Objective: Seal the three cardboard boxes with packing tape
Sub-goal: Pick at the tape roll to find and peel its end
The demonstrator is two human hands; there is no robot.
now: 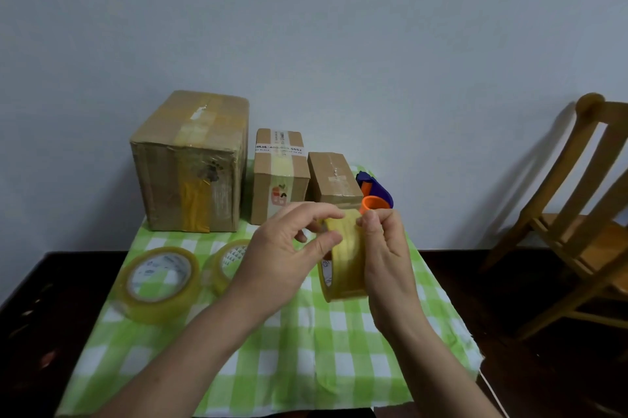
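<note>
Three cardboard boxes stand along the back of the table: a large box [190, 162] at the left, a medium box [280, 176] in the middle and a small box [334, 178] at the right. All three carry strips of tape. In front of them I hold a yellowish tape roll [346, 261] upright above the cloth. My right hand [387, 254] grips the roll from the right, its fingertips pinching at the top edge. My left hand [282, 258] grips the roll's left side, thumb and fingers curled at its rim.
Two more tape rolls lie flat on the green checked cloth [306, 343]: a big roll [158, 283] at the left and a second roll [226, 264] beside it. A purple and orange tape dispenser [375, 195] sits behind the small box. A wooden chair [577, 213] stands at the right.
</note>
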